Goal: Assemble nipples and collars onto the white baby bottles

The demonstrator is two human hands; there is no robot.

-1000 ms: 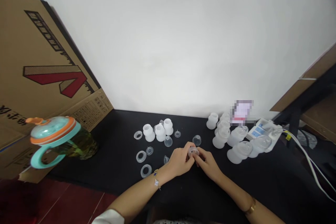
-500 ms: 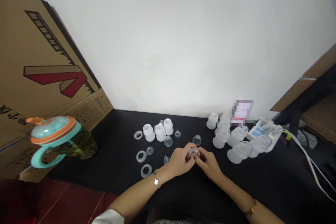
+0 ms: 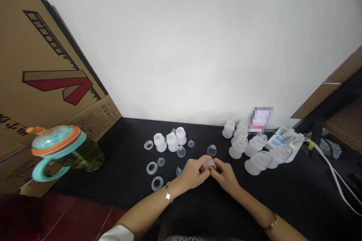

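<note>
Between the fingertips of both hands is a translucent bottle collar ring (image 3: 209, 163). My left hand (image 3: 194, 173) is closed on its left side, and my right hand (image 3: 225, 176) pinches its right side; whether a nipple sits inside cannot be made out. A clear dome cap (image 3: 212, 150) lies just beyond the fingers. Left of my left hand are a silicone nipple (image 3: 179, 171), a second nipple (image 3: 161, 162) and loose collar rings (image 3: 157, 183). Behind them stand small white open-necked bottles (image 3: 172, 143) beside another clear dome cap (image 3: 181, 151).
Several capped milky bottles (image 3: 254, 163) stand at the right, by a white power strip (image 3: 285, 139) with cables (image 3: 333, 173). A pixelated upright card (image 3: 260, 118) leans at the wall. On the left are a tea-filled jug (image 3: 65, 147) and a large cardboard box (image 3: 56, 60).
The collar ring has tilted slightly between my fingers, its opening showing less. Both hands stay in nearly the same place, and the other items lie as before.
</note>
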